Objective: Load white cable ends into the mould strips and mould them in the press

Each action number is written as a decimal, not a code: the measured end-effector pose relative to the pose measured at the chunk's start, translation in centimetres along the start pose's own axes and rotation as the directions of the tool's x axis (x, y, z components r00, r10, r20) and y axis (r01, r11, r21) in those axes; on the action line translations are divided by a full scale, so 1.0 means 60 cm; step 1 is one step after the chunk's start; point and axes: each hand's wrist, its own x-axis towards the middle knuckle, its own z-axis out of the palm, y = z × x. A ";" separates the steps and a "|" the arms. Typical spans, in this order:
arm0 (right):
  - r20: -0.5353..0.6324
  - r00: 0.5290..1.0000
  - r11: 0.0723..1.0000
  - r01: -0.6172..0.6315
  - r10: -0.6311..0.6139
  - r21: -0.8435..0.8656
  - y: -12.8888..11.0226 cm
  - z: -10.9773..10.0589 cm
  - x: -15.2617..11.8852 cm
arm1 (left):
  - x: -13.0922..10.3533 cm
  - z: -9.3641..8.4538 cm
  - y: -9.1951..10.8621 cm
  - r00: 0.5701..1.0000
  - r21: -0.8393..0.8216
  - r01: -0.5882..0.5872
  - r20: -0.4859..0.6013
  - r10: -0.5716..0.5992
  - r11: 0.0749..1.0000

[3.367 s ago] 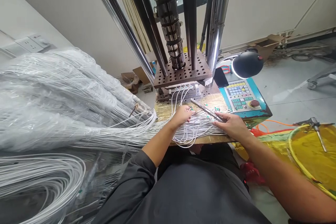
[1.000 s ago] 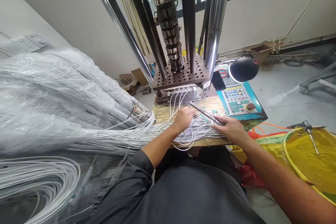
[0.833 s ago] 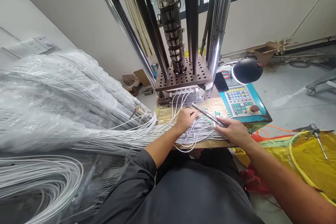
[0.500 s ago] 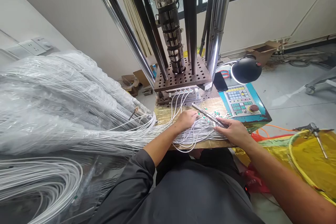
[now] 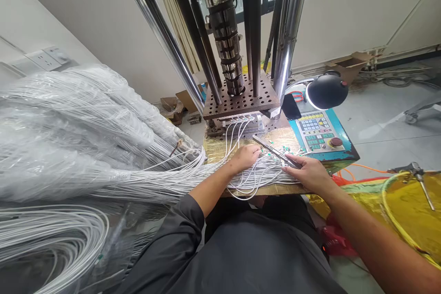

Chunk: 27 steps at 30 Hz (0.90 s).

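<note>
My left hand [image 5: 246, 157] is closed in a pinch over the bundle of thin white cables [image 5: 206, 177], seemingly on a cable end, though the fingers hide most of it. Across from it, my right hand [image 5: 306, 172] grips a long, flat, tweezer-like metal tool [image 5: 274, 150], whose tip points up and left just beyond my left fingers. Small green cable ends [image 5: 285, 149] lie scattered under and beside the tool. Several white cables [image 5: 231, 137] run up from the bundle into a clear fixture [image 5: 260, 124] below the press plate [image 5: 248, 106].
Plastic-wrapped cable bundles [image 5: 69, 124] fill the left side, above a loose cable coil [image 5: 79, 234]. Right of the worktop stand a control panel [image 5: 320, 131] and a black lamp [image 5: 327, 92]. An air gun [image 5: 413, 170] lies on yellow plastic. A steel column [image 5: 287, 41] rises behind the worktop.
The whole view has shifted very slightly. Both hands and the metal tool keep nearly the same places over the cables.
</note>
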 end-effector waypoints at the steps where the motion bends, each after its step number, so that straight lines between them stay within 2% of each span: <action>1: 0.005 1.000 1.000 -0.003 0.003 -0.005 0.000 0.000 0.000 | 0.001 0.000 -0.001 1.000 0.003 0.000 -0.003 0.000 1.000; 10: -0.007 1.000 0.999 0.007 -0.008 -0.032 0.001 0.002 0.002 | 0.005 -0.006 0.001 1.000 0.072 0.015 -0.003 -0.015 0.997; 18: -0.037 0.999 0.998 0.011 -0.013 -0.068 -0.001 0.005 0.003 | 0.014 0.001 0.003 1.000 0.095 0.020 -0.014 -0.018 0.995; 22: -0.047 0.999 0.999 0.007 -0.009 -0.051 0.000 0.008 0.003 | 0.008 -0.001 0.019 0.995 0.038 0.056 -0.090 -0.052 0.998; 25: -0.045 0.999 0.999 0.014 -0.016 -0.042 0.001 0.009 0.003 | 0.005 -0.002 0.033 0.989 0.012 -0.003 -0.144 0.004 1.000; 27: -0.042 0.999 0.999 0.018 -0.019 -0.041 0.001 0.008 0.001 | 0.006 -0.003 0.037 0.991 0.021 -0.022 -0.132 0.024 1.000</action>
